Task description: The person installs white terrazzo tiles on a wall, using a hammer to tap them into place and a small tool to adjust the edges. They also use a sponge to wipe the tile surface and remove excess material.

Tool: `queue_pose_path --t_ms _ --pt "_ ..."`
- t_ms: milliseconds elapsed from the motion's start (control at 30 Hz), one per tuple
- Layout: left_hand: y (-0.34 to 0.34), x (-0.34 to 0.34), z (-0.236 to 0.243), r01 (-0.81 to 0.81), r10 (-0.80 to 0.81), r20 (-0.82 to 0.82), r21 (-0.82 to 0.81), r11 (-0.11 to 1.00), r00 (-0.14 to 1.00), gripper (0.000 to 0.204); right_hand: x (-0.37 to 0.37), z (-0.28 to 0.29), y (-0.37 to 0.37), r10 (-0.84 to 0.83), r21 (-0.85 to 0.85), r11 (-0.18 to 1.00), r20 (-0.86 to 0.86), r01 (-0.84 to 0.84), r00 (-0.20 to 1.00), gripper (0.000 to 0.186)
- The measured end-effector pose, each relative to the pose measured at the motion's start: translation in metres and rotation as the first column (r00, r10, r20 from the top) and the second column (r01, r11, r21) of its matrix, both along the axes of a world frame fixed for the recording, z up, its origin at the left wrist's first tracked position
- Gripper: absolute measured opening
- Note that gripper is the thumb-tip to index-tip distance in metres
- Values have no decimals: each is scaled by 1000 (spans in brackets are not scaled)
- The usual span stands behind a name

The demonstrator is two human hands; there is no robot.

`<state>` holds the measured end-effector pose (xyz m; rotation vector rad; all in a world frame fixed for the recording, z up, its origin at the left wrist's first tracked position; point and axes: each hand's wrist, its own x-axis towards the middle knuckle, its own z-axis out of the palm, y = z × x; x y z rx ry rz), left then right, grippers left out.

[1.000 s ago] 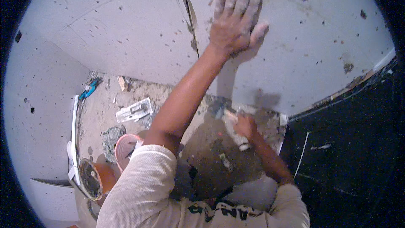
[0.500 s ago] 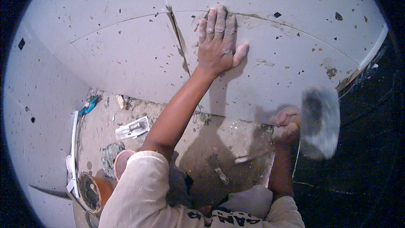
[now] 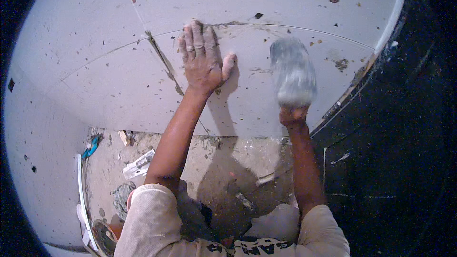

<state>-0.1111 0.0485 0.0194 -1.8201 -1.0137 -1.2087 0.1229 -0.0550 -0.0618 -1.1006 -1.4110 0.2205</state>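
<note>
My left hand (image 3: pixel 202 57) lies flat on a pale speckled tile (image 3: pixel 247 85), with its fingers spread and dusted grey. Its fingertips reach the thin curved joint along the tile's upper edge. A dark gap (image 3: pixel 164 62) runs beside this hand, on its left. Over the right part of the tile, my right hand (image 3: pixel 293 115) is closed round a grey-white mallet (image 3: pixel 293 69). The mallet's head is smeared by motion and its handle is mostly hidden, so I cannot tell whether it touches the tile.
A flat trowel (image 3: pixel 138 165) rests on the gritty floor (image 3: pixel 190 162) at the left. Near it are a blue tool (image 3: pixel 90 147), a crumpled plastic bag (image 3: pixel 123 195), an orange bucket (image 3: pixel 107 234) and a long white strip (image 3: pixel 86 204). A dark area (image 3: pixel 381 162) borders the tile's right edge.
My right hand has swung the mallet up and left, from beyond the tile's right edge to over the tile. My left hand stays flat while the whole view has shifted.
</note>
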Motion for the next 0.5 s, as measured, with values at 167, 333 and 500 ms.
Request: queue_pose_path --t_ms 167,333,500 --pt "2 0 -1 4 -3 7 -18 1000 1000 84 -9 9 -29 67 250 967 -71 -47 995 35" --pt "-4 3 0 -27 27 2 -19 999 1000 86 10 22 -9 -120 -135 978 255 158 959 37" --pt "-2 2 3 -17 17 -10 -18 1000 1000 84 10 35 -38 -223 216 963 314 160 923 32"
